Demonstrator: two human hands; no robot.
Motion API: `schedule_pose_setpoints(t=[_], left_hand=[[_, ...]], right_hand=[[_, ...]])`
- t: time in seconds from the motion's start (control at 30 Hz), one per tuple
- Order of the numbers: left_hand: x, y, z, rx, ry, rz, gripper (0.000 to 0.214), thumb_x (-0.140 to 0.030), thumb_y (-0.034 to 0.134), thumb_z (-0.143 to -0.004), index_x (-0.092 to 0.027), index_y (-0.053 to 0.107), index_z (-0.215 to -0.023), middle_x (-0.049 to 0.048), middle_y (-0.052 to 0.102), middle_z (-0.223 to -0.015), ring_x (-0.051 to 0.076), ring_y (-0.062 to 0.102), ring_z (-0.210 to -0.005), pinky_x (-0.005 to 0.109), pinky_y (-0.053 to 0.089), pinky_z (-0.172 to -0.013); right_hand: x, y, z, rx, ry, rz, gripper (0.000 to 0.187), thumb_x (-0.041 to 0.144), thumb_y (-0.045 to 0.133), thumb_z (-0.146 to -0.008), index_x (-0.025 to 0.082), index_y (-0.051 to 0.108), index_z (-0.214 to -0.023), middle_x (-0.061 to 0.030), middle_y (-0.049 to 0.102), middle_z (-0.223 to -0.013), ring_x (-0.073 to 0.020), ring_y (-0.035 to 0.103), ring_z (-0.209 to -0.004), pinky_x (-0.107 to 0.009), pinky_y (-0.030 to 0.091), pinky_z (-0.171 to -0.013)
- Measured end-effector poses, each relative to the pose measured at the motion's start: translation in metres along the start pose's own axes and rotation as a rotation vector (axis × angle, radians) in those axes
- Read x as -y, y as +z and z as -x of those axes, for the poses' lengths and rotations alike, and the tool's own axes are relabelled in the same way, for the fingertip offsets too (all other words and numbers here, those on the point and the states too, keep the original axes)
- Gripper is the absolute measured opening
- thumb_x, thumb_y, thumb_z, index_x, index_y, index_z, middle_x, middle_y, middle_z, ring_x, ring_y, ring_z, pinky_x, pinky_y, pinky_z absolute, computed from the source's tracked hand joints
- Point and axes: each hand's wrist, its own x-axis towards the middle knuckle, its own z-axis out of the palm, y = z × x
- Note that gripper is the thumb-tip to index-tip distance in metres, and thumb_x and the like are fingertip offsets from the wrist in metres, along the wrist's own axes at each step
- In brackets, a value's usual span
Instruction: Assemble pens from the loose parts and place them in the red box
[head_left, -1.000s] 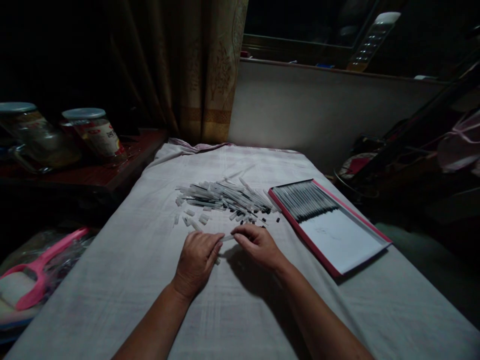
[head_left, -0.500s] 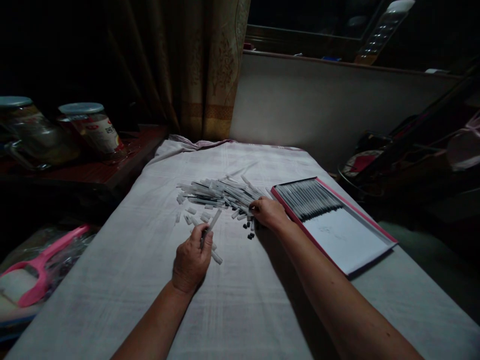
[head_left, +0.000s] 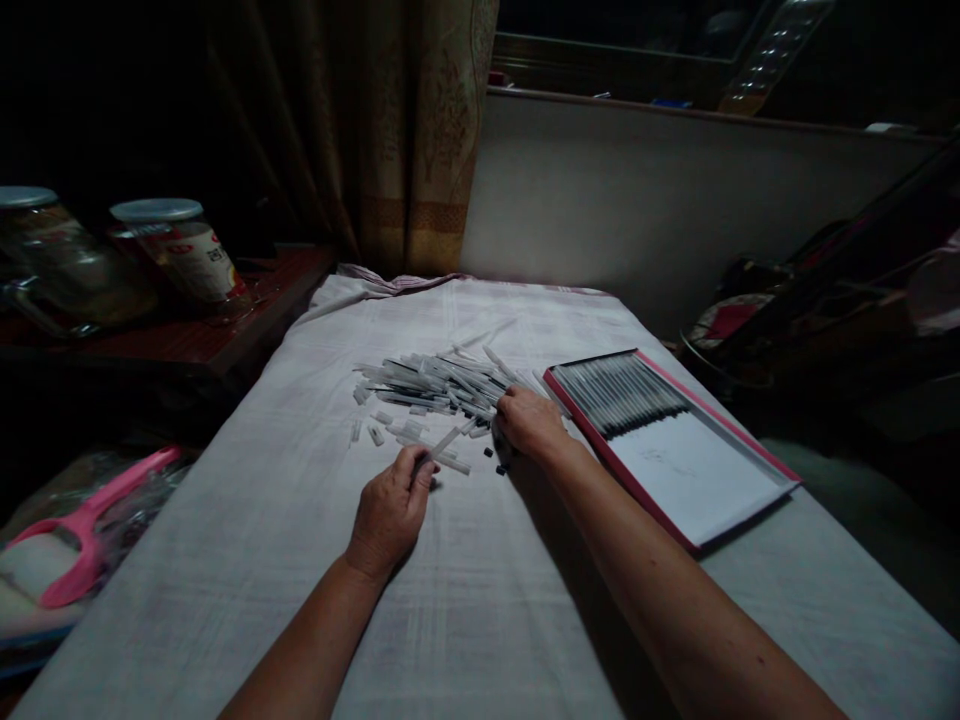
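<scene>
Pen tube (head_left: 445, 441) pinched in L hand (head_left: 391, 503); R hand (head_left: 531, 420) half-curled at pen pile (head_left: 427, 380), can't tell what it's got.

To my eye the left grip (head_left: 390, 508) is a plain bare hand, thumb and rounded knuckles showing, and the left forearm (head_left: 319, 615) is bare too, widening beyond the wrist. The right grip (head_left: 531, 422) is likewise uncovered; the right forearm (head_left: 645, 560) bears a couple of small spots.
</scene>
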Motion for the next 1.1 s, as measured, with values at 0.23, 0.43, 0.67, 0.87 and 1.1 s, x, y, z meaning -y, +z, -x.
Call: schedule_pose_setpoints(t=[0.23, 0.43, 0.67, 0.87, 1.1], left_hand=[[0.006, 0.002, -0.002, -0.152, 0.127, -0.038, 0.024, -0.032, 0.044, -0.095, -0.021, 0.061, -0.107, 0.0066, 0.073, -0.100, 0.021, 0.069, -0.094, 0.032, 0.052, -0.084], [0.009, 0.002, -0.004, -0.231, 0.203, -0.088, 0.023, -0.027, 0.046, -0.095, -0.020, 0.065, -0.106, 0.0072, 0.072, -0.099, 0.022, 0.066, -0.096, 0.035, 0.049, -0.088], [0.010, 0.002, -0.004, -0.234, 0.230, -0.119, 0.021, -0.025, 0.048, -0.095, -0.020, 0.065, -0.107, 0.0057, 0.072, -0.099, 0.021, 0.065, -0.095, 0.034, 0.049, -0.086], [0.009, 0.002, -0.003, -0.244, 0.274, -0.128, 0.020, -0.023, 0.049, -0.095, -0.020, 0.064, -0.108, 0.0056, 0.071, -0.098, 0.021, 0.065, -0.093, 0.032, 0.049, -0.084], [0.009, 0.003, -0.002, -0.229, 0.288, -0.114, 0.020, -0.025, 0.049, -0.095, -0.020, 0.064, -0.108, 0.0050, 0.072, -0.096, 0.021, 0.066, -0.091, 0.033, 0.049, -0.083]], right_hand=[[-0.023, -0.007, 0.039, -0.219, 0.219, -0.366, 0.022, 0.030, 0.052, -0.086, 0.022, 0.072, -0.093, -0.0071, 0.074, -0.090, -0.0227, 0.067, -0.083, -0.031, 0.047, -0.072], [-0.029, -0.013, 0.062, -0.475, 0.232, -1.318, 0.024, 0.042, 0.066, -0.070, 0.018, 0.067, -0.074, -0.0007, 0.064, -0.064, -0.0133, 0.055, -0.057, -0.026, 0.044, -0.057], [-0.023, -0.031, 0.065, -0.514, 0.167, -1.578, 0.031, 0.046, 0.076, -0.064, 0.018, 0.066, -0.068, 0.0021, 0.060, -0.057, -0.0081, 0.045, -0.048, -0.022, 0.036, -0.046], [-0.016, -0.026, 0.063, -0.463, 0.152, -1.594, 0.028, 0.043, 0.077, -0.065, 0.018, 0.067, -0.067, 0.0015, 0.062, -0.059, -0.0087, 0.049, -0.050, -0.022, 0.040, -0.048], [0.014, -0.005, 0.057, -0.198, -0.013, -1.411, 0.028, 0.041, 0.064, -0.077, 0.016, 0.075, -0.081, -0.0043, 0.070, -0.069, -0.0137, 0.058, -0.057, -0.026, 0.045, -0.054]])
